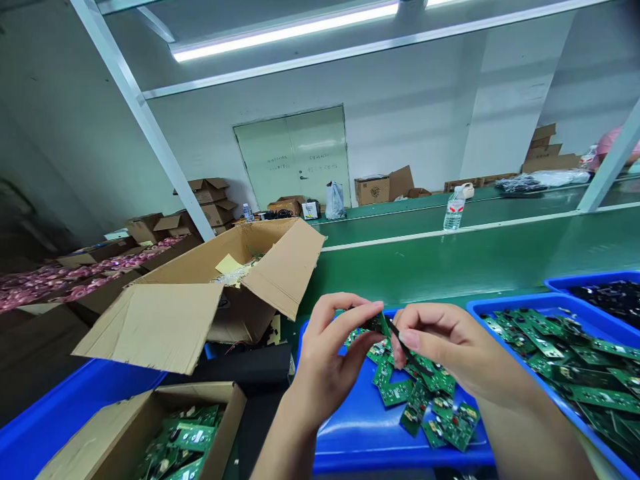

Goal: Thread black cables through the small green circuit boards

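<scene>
Above the middle blue tray [350, 440], my left hand [333, 353] pinches a small green circuit board [384, 325] between thumb and fingers. Close beside it, my right hand [440, 333] grips a thin black strip [410, 357], which slants down to the right from the board. The strip's upper end meets or nearly touches the board; I cannot tell which. Several loose green circuit boards [397, 392] lie in the tray below both hands, partly hidden by them.
At right, a second blue tray [477, 307] holds many green boards; behind it another blue tray [555, 283] holds black parts. A small carton [233, 407] of boards stands lower left, with a large open carton [170, 320] behind. A water bottle [454, 210] stands on the green bench.
</scene>
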`<state>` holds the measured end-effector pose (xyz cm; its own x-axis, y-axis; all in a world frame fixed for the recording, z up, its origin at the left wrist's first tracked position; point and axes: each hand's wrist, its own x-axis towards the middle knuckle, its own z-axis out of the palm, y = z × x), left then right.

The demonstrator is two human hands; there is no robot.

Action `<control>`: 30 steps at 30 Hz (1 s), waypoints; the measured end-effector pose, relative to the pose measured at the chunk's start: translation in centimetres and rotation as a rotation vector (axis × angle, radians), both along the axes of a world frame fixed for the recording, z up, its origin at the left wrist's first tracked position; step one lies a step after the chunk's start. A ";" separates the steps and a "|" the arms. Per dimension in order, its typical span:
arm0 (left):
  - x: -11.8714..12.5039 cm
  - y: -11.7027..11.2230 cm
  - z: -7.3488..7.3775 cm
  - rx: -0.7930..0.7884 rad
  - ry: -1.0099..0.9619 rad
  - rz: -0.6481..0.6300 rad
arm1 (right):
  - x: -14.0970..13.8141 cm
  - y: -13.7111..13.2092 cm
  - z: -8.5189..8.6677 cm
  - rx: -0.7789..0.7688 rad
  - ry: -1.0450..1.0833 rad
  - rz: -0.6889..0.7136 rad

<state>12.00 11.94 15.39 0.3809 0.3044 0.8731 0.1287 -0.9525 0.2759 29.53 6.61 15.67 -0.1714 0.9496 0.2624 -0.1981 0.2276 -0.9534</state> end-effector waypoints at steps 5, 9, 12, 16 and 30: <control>0.3 -0.1 0.0 -0.164 -0.041 -0.082 | 0.0 0.0 0.0 -0.004 0.006 0.011; 0.5 0.0 -0.3 -0.277 -0.081 -0.173 | -0.1 0.1 0.0 -0.008 0.022 0.022; 0.6 0.0 -0.4 -0.338 -0.108 -0.198 | -0.1 0.1 0.2 -0.017 0.002 0.028; 0.7 -0.1 -0.5 -0.367 -0.128 -0.199 | -0.2 0.0 0.5 -0.030 -0.027 0.072; 0.9 -0.1 -0.7 -0.708 -0.201 -0.465 | -0.7 -0.1 0.1 0.005 -0.203 -0.136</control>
